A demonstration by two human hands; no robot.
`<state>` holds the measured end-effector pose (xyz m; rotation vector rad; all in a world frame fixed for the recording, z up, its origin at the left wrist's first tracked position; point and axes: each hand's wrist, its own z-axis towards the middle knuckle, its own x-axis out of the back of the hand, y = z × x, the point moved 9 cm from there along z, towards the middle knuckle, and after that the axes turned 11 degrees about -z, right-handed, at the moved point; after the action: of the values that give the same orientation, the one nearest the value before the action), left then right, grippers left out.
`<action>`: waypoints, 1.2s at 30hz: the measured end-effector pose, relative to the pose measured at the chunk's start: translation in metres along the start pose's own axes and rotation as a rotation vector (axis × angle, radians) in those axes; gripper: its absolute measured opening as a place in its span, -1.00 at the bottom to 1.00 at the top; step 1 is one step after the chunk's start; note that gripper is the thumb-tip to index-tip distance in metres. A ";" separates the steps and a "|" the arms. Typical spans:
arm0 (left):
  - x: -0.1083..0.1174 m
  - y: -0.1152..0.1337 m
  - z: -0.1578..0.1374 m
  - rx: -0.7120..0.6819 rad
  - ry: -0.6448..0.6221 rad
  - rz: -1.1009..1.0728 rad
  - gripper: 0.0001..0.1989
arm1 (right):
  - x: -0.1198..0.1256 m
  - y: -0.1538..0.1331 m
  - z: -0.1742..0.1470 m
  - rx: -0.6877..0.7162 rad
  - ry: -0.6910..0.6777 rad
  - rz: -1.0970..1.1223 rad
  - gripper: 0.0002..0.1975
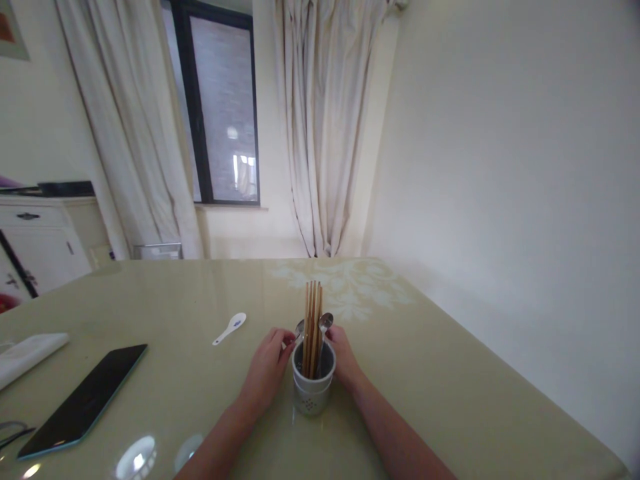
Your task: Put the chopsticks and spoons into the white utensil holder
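Observation:
A pale ceramic cup (311, 400) with a dotted pattern on its front stands upright on the table in front of me. Several wooden chopsticks (313, 327) rise from it, with one metal spoon (326, 323) at their right and another metal spoon (300, 328) at their left, bowls up. At the cup's left rim, my left hand (267, 370) is closed, fingertips pinching the left spoon just under its bowl. My right hand (345, 357) curves round the cup's right side and holds it; its fingertips are partly hidden behind the cup and spoon.
A white spoon (234, 326) with a blue mark lies left of the cup. Further left are a dark tablet (85, 400) and a white object (31, 357). The glossy table (450, 400) meets a wall at the right. Curtains and a window stand beyond.

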<state>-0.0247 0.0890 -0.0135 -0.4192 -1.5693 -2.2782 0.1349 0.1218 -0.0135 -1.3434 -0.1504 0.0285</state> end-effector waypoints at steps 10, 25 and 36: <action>0.036 0.012 0.003 -0.022 0.152 -0.222 -0.51 | 0.125 -0.035 -0.004 0.166 0.703 -0.024 -0.60; -0.005 0.022 -0.008 0.068 -0.127 -0.469 -0.39 | 0.057 -0.071 -0.028 0.298 0.283 -0.102 -0.66; 0.099 -0.072 0.002 0.302 0.201 0.855 -0.58 | 0.045 0.004 -0.002 0.041 0.360 -0.035 -0.44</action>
<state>-0.1449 0.1041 -0.0306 -0.6067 -1.2580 -1.3696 0.1799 0.1252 -0.0135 -1.2835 0.1305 -0.2379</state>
